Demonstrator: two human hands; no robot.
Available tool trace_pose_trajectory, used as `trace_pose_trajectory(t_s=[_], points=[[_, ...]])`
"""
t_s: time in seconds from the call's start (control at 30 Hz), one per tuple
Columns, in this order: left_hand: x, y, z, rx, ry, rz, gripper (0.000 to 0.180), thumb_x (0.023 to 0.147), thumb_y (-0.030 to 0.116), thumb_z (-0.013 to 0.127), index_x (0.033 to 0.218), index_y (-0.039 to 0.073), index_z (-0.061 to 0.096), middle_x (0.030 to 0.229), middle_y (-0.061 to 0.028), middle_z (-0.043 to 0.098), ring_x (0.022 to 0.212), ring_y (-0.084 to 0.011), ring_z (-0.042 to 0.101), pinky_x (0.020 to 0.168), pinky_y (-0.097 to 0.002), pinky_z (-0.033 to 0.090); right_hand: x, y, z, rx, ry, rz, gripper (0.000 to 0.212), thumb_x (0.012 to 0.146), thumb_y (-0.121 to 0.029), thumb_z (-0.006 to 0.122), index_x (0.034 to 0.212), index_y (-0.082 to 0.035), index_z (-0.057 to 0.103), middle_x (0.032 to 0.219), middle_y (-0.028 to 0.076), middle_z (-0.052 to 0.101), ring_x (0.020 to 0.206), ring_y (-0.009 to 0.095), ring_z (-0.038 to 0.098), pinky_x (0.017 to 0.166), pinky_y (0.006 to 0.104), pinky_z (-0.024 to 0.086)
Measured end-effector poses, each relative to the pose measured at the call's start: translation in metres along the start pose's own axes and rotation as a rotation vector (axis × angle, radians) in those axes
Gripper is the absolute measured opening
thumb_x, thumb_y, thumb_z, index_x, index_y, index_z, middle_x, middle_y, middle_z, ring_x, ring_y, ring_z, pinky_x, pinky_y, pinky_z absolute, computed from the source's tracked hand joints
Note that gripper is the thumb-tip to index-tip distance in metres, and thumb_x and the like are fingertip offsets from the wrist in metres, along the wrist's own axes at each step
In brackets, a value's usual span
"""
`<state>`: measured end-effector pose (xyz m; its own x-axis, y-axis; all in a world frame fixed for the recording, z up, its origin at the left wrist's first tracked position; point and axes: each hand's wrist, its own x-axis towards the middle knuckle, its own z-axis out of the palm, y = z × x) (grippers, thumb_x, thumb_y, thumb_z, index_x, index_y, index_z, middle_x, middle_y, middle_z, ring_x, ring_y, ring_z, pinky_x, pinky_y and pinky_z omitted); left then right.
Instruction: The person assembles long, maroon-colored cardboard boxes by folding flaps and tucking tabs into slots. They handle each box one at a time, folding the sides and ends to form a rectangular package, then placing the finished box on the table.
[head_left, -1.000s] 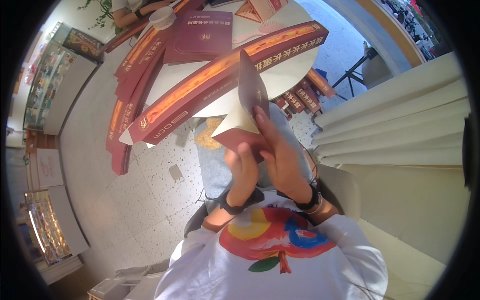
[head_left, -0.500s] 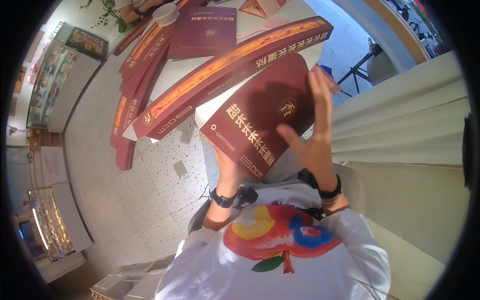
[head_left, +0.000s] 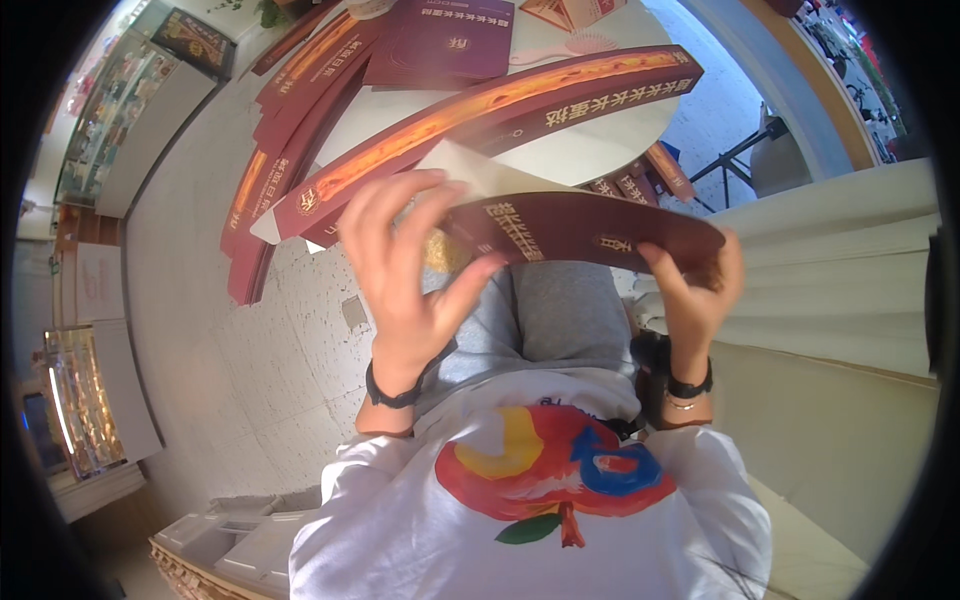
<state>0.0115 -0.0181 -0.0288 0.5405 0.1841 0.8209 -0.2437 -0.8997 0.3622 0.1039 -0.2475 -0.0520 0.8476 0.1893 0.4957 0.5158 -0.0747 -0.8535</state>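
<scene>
Above my lap I hold a maroon printed carton [head_left: 575,232] between both hands, tilted so that I look along its face. Its right end is rounded, and a pale flap [head_left: 470,170] lifts at its left end. My left hand [head_left: 405,265] grips the left end, thumb in front and fingers over the top. Around the right end curls my right hand [head_left: 695,285], thumb on the printed face. Just beyond, a long maroon box [head_left: 450,130] with a strip of golden baked food pictured on it lies across the white table [head_left: 600,135].
Several long maroon boxes [head_left: 285,150] are piled at the table's left edge. Flat purple-maroon cartons [head_left: 440,45] lie farther back, near a pink hairbrush [head_left: 575,47]. A white curtain [head_left: 800,280] hangs on the right. Glass display cases [head_left: 110,120] stand at the left.
The carton has tipped from facing me to nearly edge-on. My left hand has come up from beneath it to its left end, and my right hand has moved right and down onto the rounded end.
</scene>
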Motion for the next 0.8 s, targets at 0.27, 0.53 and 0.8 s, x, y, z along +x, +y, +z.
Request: trace_pose_trajectory(t_s=[0.27,0.53,0.8], points=[[-0.017,-0.008,0.016,-0.499,-0.082,-0.202,0.017,0.083,0.019,0.069,0.087,0.006,0.059,0.079,-0.0024,0.06,0.081,-0.0206,0.054,0.106,-0.0496,0.031,-0.005,-0.034,0.002,0.681,-0.506,0.172,0.063,0.083,-0.049,0.07,0.119,-0.002,0.049,0.112,0.023,0.063,0.086,0.025,0.066,0.069,0.0312,0.054],[-0.045,-0.004,0.05,-1.343,-0.051,-0.728,0.029,0.099,0.033,0.049,0.089,0.006,0.049,0.087,-0.0034,0.05,0.083,-0.0145,0.052,0.095,-0.038,0.043,0.036,-0.041,0.056,0.13,-0.771,-0.045,0.071,0.079,-0.043,0.076,0.134,-0.011,0.046,0.107,0.009,0.065,0.07,0.021,0.058,0.062,0.0302,0.049],[-0.064,-0.054,0.094,-2.062,-0.044,-0.753,0.02,0.096,0.023,0.058,0.087,0.006,0.052,0.095,-0.0073,0.056,0.086,-0.0158,0.057,0.077,-0.0289,0.05,0.039,-0.023,0.084,0.168,-0.848,0.066,0.07,0.078,-0.017,0.077,0.138,-0.009,0.043,0.087,0.005,0.063,0.085,0.02,0.06,0.091,0.0351,0.045]])
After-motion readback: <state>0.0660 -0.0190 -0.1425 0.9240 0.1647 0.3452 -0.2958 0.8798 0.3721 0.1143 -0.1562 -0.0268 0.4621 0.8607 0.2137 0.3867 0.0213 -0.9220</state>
